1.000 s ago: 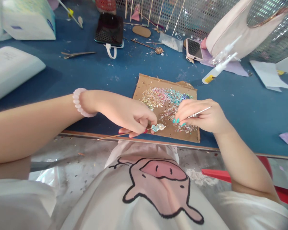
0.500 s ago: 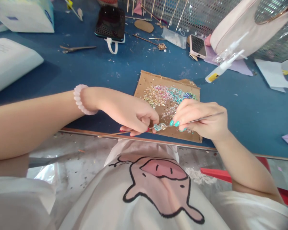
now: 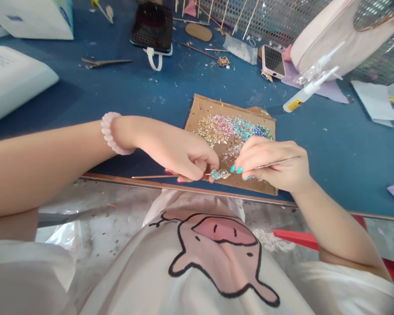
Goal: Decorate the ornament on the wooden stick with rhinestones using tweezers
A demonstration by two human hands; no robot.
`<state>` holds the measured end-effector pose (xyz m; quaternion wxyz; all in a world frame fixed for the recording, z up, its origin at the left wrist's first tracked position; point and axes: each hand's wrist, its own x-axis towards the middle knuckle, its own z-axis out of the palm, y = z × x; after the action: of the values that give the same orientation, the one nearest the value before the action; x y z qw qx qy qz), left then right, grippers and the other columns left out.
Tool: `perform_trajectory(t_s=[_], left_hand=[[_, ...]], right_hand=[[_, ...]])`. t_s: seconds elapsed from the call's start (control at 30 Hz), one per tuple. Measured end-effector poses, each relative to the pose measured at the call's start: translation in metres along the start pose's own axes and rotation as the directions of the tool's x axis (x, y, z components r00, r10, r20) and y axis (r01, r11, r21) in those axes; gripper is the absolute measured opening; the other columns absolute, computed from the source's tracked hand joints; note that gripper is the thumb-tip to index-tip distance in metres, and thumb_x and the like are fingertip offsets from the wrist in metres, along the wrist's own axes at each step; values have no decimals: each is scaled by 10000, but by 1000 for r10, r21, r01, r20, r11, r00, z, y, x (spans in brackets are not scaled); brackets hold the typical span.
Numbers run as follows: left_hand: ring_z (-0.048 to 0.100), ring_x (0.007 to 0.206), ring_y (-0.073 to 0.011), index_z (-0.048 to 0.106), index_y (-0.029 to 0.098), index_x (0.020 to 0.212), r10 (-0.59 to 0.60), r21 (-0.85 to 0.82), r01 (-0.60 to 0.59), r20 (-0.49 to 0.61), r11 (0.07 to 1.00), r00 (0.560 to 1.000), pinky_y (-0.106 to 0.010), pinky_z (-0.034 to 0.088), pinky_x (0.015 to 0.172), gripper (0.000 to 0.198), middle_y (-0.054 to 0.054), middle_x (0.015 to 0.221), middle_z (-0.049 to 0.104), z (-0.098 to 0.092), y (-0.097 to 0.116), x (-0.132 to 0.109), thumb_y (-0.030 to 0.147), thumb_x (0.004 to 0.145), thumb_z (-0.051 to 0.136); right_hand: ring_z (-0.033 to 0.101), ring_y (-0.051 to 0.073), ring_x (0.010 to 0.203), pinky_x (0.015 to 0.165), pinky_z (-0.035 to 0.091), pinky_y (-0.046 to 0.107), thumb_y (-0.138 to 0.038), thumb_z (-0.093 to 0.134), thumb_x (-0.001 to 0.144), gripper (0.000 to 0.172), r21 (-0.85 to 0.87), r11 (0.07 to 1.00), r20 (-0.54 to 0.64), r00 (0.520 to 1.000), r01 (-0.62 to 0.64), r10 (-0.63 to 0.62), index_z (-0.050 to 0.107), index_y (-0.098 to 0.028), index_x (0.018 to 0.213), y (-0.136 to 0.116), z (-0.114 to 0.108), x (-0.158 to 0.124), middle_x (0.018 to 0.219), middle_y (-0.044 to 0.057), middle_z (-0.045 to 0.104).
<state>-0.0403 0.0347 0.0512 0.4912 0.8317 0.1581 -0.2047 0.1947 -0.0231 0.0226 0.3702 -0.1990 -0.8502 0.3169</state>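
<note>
My left hand [image 3: 187, 153] is closed on a thin golden-brown stick [image 3: 151, 176], which points out to the left along the table's front edge. At its right end, by my left fingertips, sits a small ornament [image 3: 220, 174] covered in glittering pale-blue and silvery stones. Between the fingertips of my right hand [image 3: 272, 164] is a slim metal tool [image 3: 279, 163]; whether it is a pair of tweezers or a single pick cannot be told. Its tip reaches the ornament's right side. Both hands are over the front of a cardboard sheet [image 3: 200, 105], where loose rhinestones [image 3: 219, 127] lie grouped by colour.
Behind the cardboard are scissors [image 3: 107, 63], a black phone [image 3: 153, 28], a stick with a flower-like ornament [image 3: 223, 61] and a pink-edged phone [image 3: 273, 61]. A glue bottle [image 3: 297, 101] lies to the right, near a pale bag [image 3: 318, 39]. A white box-like object [image 3: 16, 83] is at left.
The free left end of the stick has risen a little, so the stick lies more level. My right hand and the tool have shifted slightly left. Both hands keep their hold.
</note>
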Motion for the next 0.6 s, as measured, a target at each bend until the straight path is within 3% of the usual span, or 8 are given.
perform_trajectory(t_s=[0.6], left_hand=[[497,488,-157,587,200,879,4,-19,-4,-4,1000,1000,-246,344,463,180,38,585,574,0,2,0,92,779,484]], right_hand=[[660,161,761,693,554,324,-178,721,837,42,-8,1000,20,1000,-5,6,744,-208,855,-1,1,1,806,40,750]])
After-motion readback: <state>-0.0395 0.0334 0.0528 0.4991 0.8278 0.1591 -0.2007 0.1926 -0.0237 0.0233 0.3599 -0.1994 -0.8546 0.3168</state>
